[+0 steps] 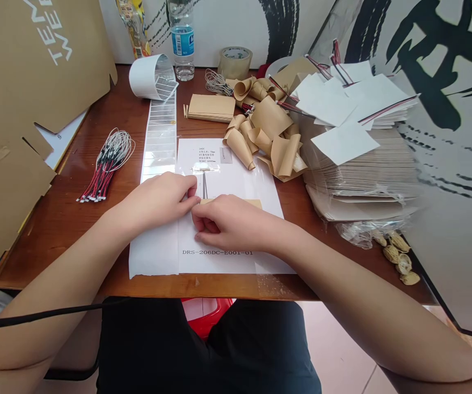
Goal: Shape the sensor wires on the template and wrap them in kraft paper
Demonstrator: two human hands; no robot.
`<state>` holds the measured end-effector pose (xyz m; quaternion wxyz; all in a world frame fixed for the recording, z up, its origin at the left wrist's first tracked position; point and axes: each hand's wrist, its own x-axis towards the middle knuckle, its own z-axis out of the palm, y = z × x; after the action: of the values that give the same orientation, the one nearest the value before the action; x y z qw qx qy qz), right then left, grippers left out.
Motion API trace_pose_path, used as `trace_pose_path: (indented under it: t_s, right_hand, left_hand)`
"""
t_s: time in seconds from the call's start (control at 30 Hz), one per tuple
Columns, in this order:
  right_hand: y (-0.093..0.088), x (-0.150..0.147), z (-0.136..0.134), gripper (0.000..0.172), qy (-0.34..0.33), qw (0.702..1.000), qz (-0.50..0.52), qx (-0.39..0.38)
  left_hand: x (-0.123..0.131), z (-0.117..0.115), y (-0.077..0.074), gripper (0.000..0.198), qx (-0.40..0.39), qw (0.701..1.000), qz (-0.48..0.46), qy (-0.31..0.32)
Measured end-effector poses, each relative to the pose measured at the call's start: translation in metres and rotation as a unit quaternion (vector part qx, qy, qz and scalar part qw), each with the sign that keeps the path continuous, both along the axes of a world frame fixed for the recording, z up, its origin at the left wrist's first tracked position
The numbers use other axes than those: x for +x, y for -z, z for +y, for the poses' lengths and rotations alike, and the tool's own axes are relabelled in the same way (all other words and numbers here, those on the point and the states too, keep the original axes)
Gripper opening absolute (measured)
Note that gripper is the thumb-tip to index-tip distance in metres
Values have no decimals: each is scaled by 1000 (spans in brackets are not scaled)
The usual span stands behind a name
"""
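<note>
My left hand (164, 197) and my right hand (225, 224) meet over a white printed sheet (227, 164) on the wooden table (75, 219). Both have their fingers curled and pinched together on a small brown kraft paper strip (248, 203) that sticks out to the right from under them. A thin dark wire (204, 186) lies just above the hands, running up the sheet. What lies beneath the fingers is hidden.
A bundle of red-and-white wires (106, 161) lies at left beside a strip of labels (159, 137) unrolling from a white roll (149, 74). Curled brown backing papers (264, 137), stacked envelopes (362, 164), a tape roll (236, 60), a water bottle (181, 38) and peanuts (397, 257) surround the sheet. Cardboard (22, 109) stands left.
</note>
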<state>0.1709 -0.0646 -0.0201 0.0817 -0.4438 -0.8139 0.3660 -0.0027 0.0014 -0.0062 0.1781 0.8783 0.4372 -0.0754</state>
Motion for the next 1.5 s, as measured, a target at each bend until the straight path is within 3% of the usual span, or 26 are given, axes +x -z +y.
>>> trace_pose_path:
  t_s: [0.67, 0.83, 1.07, 1.5]
  right_hand:
    - [1, 1, 1, 22, -3, 1000, -1, 4]
    - [1, 0, 1, 27, 4, 1000, -6, 9]
    - [1, -2, 0, 21, 21, 1000, -14, -9]
    - [-1, -1, 1, 24, 22, 999, -11, -28]
  left_hand:
    - [0, 0, 0, 16, 3, 1000, 5, -1]
    - [-1, -1, 0, 16, 1, 1000, 9, 9]
    - [-3, -1, 2, 15, 6, 999, 16, 40]
    - [-2, -1, 2, 18, -6, 1000, 8, 27]
